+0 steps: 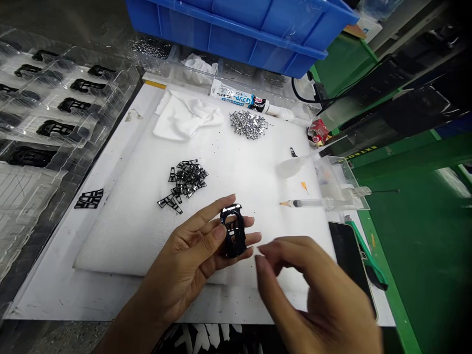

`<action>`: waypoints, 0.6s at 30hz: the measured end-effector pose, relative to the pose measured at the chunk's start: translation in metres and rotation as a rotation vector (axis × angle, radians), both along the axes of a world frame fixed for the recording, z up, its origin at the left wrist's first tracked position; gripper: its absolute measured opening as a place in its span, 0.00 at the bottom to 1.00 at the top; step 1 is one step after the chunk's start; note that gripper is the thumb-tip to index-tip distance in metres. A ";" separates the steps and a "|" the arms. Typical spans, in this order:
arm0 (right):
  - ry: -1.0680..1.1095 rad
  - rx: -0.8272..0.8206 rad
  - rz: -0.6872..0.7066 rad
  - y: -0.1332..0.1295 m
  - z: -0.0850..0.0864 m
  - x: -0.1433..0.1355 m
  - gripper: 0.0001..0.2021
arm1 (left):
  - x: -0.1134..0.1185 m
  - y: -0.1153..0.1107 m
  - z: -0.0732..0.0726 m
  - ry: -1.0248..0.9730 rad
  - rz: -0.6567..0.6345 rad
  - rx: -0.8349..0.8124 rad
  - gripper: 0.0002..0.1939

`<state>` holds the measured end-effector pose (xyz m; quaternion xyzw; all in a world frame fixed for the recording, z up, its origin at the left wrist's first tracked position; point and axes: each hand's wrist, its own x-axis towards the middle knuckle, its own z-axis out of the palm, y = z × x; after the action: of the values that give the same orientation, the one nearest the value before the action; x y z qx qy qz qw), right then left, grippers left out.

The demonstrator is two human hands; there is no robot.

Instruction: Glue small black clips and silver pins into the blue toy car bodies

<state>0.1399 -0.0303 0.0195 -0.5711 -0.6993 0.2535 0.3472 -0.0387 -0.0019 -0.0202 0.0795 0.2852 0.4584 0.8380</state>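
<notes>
My left hand (199, 248) is closed around a glossy black plastic frame part (240, 238) with a rounded opening at its upper end and slots below. The thumb presses its near side while the fingers support it from behind. Just right of that part, my right hand (317, 295) has thumb and forefinger brought together in a pinch, slightly blurred. I cannot make out anything between those fingertips. Beyond the left hand lies a pile of small black slotted pieces (188, 179) on the white foam sheet (121, 231). Farther back sits a heap of small silvery metal pieces (249, 124).
A white cloth (180, 115) and a glue tube (236, 96) lie at the back, before a blue bin (236, 29). At right are a syringe (313, 203), a squeeze bottle (293, 166) and a phone (350, 260). Clear trays (77, 118) with black parts stand left.
</notes>
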 end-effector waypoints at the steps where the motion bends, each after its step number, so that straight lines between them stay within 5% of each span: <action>1: -0.032 -0.017 0.045 0.002 -0.002 -0.006 0.07 | 0.000 0.000 0.000 0.007 -0.003 0.005 0.16; 18: -0.199 0.029 0.180 0.015 -0.013 -0.011 0.04 | -0.001 -0.002 -0.003 0.051 -0.021 0.061 0.15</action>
<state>0.1287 -0.0157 0.0062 -0.5233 -0.7822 0.2156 0.2604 -0.0392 -0.0036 -0.0234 0.1197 0.2915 0.4558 0.8324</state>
